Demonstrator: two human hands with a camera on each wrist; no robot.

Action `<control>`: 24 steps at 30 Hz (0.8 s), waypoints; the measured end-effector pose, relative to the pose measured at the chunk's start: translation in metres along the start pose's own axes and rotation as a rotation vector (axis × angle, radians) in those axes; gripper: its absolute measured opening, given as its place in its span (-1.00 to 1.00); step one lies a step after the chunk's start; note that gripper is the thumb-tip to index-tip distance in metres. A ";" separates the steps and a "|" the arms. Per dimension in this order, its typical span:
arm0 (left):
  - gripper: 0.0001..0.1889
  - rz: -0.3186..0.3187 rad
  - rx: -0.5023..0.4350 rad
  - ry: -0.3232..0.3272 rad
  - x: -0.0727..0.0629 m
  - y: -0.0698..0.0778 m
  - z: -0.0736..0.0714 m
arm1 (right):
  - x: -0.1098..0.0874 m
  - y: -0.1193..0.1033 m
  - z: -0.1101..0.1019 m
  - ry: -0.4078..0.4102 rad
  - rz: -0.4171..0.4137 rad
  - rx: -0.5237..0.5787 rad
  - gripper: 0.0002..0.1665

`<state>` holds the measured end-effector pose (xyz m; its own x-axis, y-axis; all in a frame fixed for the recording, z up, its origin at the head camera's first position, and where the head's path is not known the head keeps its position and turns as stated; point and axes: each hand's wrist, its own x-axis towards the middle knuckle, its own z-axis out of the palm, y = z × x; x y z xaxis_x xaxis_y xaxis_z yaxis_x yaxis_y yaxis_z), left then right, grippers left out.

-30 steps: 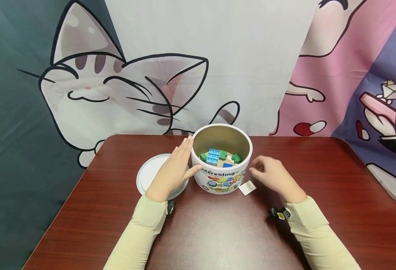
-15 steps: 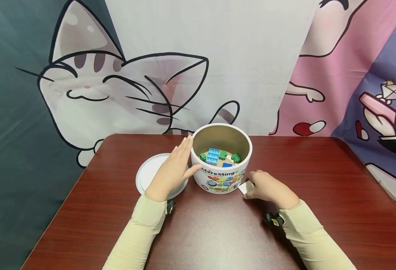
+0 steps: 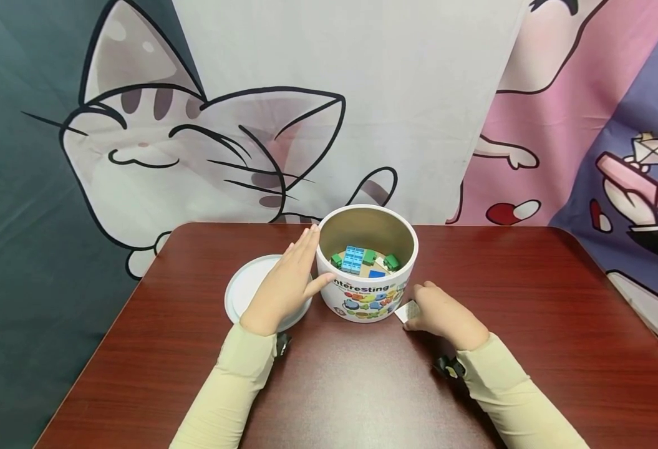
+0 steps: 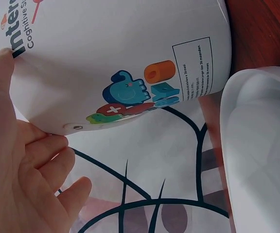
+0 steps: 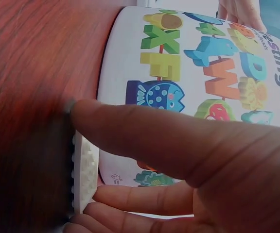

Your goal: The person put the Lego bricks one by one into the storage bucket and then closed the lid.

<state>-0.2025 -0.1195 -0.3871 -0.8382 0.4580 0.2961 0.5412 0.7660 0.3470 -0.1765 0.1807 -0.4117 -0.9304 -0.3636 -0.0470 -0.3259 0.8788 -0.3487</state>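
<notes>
A white round tub (image 3: pixel 367 293) with colourful printed letters and shapes stands on the table, its top uncovered. Loose building bricks (image 3: pixel 353 259) in blue and green lie inside it. My left hand (image 3: pixel 284 287) rests against the tub's left side, fingers extended along the wall and thumb on the front; the left wrist view shows the thumb (image 4: pixel 3 63) touching the print. By the tub's right base, my right hand (image 3: pixel 446 315) pinches a small white studded plate (image 3: pixel 406 311). In the right wrist view this plate (image 5: pixel 86 170) sits between thumb and fingers, low at the tabletop.
A round white lid (image 3: pixel 244 287) lies on the table left of the tub, partly under my left hand in the head view. The dark red table (image 3: pixel 329 386) ends at a cartoon-printed cloth (image 3: pixel 407 112) behind the tub.
My right hand has come down and toward me from beside the tub's upper right, and has taken hold of the white studded plate. The left hand stays against the tub.
</notes>
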 end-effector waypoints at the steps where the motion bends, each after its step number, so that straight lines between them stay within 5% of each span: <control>1: -0.08 0.002 0.000 0.002 0.000 0.000 0.000 | 0.000 0.000 0.000 0.001 0.001 -0.002 -0.52; 24: -0.07 0.007 -0.006 0.002 0.000 -0.001 0.000 | 0.001 0.010 -0.014 0.036 -0.014 0.017 -0.55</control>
<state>-0.2033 -0.1203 -0.3878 -0.8345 0.4620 0.3004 0.5471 0.7602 0.3505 -0.1834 0.1933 -0.4023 -0.9314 -0.3640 -0.0081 -0.3361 0.8682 -0.3651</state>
